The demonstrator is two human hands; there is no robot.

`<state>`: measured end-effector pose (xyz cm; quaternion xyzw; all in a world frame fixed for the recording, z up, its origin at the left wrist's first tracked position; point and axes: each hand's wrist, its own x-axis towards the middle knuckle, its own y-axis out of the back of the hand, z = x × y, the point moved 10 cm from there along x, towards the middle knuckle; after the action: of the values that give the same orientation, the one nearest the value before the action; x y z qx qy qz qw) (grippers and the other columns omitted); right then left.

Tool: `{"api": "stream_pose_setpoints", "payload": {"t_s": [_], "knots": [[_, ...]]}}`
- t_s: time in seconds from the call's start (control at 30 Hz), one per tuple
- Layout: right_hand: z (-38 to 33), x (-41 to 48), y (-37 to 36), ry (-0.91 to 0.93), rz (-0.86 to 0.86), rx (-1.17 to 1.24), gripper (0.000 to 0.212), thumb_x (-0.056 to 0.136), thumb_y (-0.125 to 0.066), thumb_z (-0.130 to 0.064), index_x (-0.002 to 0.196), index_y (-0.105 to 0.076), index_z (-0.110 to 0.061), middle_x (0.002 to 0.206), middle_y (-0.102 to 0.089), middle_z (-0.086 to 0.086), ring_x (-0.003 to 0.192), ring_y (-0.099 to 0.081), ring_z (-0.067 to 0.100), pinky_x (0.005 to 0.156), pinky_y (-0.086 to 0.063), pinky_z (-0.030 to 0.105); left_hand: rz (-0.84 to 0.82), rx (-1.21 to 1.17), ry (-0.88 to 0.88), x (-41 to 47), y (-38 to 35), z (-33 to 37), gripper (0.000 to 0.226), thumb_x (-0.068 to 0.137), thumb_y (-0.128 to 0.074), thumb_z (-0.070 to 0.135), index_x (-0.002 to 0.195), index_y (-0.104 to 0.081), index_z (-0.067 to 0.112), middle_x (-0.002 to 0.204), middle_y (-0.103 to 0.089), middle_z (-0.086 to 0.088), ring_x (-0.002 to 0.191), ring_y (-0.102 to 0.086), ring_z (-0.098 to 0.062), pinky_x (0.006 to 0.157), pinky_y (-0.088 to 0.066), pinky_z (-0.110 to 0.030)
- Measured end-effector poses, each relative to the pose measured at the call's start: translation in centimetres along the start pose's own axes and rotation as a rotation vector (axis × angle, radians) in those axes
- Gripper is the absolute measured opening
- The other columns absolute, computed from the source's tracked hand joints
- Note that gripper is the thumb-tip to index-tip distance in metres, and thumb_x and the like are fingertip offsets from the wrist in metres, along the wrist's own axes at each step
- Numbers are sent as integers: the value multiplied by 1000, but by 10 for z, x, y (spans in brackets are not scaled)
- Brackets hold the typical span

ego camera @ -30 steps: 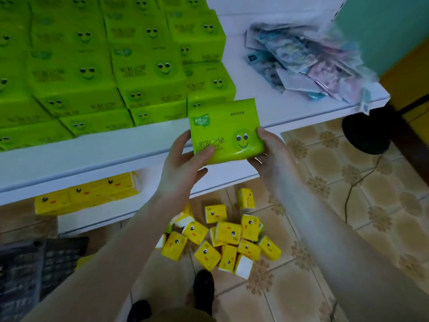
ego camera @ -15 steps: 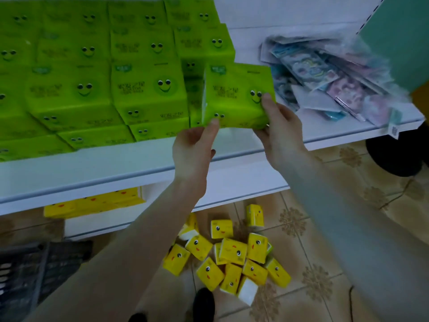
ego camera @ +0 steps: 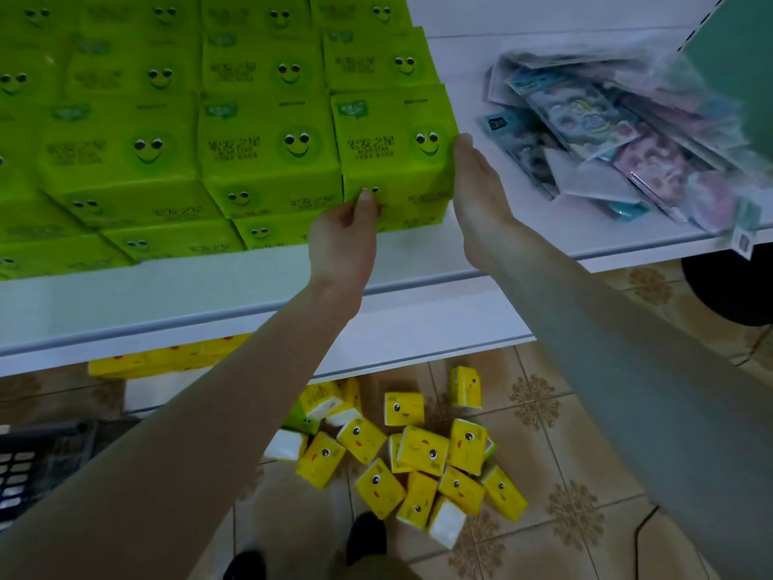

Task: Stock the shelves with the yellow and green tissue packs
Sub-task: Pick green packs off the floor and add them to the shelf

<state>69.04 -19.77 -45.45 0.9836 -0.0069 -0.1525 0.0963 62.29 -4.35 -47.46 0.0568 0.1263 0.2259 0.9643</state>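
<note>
On white shelf (ego camera: 200, 293), 12 o'clock: glossy green tissue pack (ego camera: 389, 148), block-shaped, ends the row atop another. Left hand (ego camera: 341, 240) fingertips touch its front; right hand (ego camera: 477, 190), fingers straight, lies flat against its side. Neither hand grips. Yellow packs (ego camera: 418, 458) strewn on floor tiles, 6 o'clock.

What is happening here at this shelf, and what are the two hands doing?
A person is stocking a white shelf with green tissue packs. Both hands are on the rightmost green pack, which sits on top of the stack. The left hand touches its front face and the right hand lies flat against its right side. A heap of yellow tissue packs lies on the tiled floor below, not yet shelved. Plastic-wrapped packets lie further right on the same shelf.
</note>
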Motion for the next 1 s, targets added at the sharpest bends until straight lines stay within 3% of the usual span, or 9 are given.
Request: {"api": "stream_pose_setpoints", "payload": {"t_s": [0.1, 0.17, 0.3, 0.4, 0.53, 0.67, 0.73, 0.87, 1.0], "knots": [[-3, 3, -3, 18, -27, -31, 45, 102, -20, -39, 136, -42, -18, 124, -48, 0, 99, -43, 10, 82, -31, 21, 15, 4, 18, 6, -1, -5, 38, 96, -41, 36, 62, -51, 23, 86, -54, -9, 81, -49, -19, 76, -42, -36], [-3, 6, -3, 38, -33, -62, 45, 102, -21, -39, 134, -44, -16, 117, -49, -1, 99, -45, 11, 80, -33, 20, 31, 4, 28, 8, -1, -6, 37, 94, -41, 36, 62, -50, 22, 85, -55, -9, 80, -50, -19, 75, -42, -36], [-3, 7, -2, 36, -48, -107, 47, 101, -21, -45, 129, -47, -18, 107, -48, -3, 78, -49, 4, 55, -34, 16, 34, -8, 66, 7, -2, -11, 37, 98, -41, 27, 63, -49, 20, 70, -54, 0, 80, -53, -21, 77, -47, -40], [2, 4, -1, 4, -83, -77, 43, 99, -21, -50, 119, -47, -22, 98, -49, -8, 70, -43, -5, 47, -35, 13, 27, 2, 97, 5, -4, -17, 36, 99, -40, 29, 65, -50, 20, 70, -54, 4, 81, -58, -23, 83, -50, -41], [12, -1, 3, 24, -44, -7, 46, 99, -27, -50, 121, -51, -17, 107, -55, -4, 83, -50, 4, 62, -39, 18, -10, -21, 78, 0, -10, -21, 35, 99, -39, 32, 67, -48, 19, 69, -52, 1, 64, -55, -14, 58, -39, -26], [6, -4, 8, 114, -6, -61, 34, 101, -32, -40, 110, -54, -16, 86, -54, -5, 62, -43, 1, 48, -34, 10, -27, -31, 64, -1, -13, -18, 32, 99, -40, 31, 71, -54, 21, 70, -56, 2, 63, -56, -11, 55, -37, -24], [3, -5, 8, 107, -4, -61, 32, 101, -32, -39, 110, -54, -17, 88, -53, -4, 59, -40, 1, 39, -30, 6, -24, -50, 74, 1, -10, -15, 30, 99, -39, 31, 74, -54, 23, 71, -57, 2, 65, -58, -13, 57, -38, -25], [7, -14, 5, 46, -35, 9, 40, 101, -29, -42, 124, -49, -17, 101, -52, -5, 71, -45, -5, 52, -34, 12, -62, -50, 91, -2, -11, -9, 27, 99, -36, 35, 87, -56, 21, 76, -59, 0, 68, -59, -14, 62, -40, -26], [30, -31, 26, 13, 123, 211, 33, 100, -38, -35, 97, -55, -7, 82, -52, -1, 77, -53, 12, 67, -40, 21, -114, -47, 113, -18, -20, -24, 22, 99, -39, 30, 86, -54, 21, 74, -60, 0, 65, -60, -13, 60, -40, -24]]}}
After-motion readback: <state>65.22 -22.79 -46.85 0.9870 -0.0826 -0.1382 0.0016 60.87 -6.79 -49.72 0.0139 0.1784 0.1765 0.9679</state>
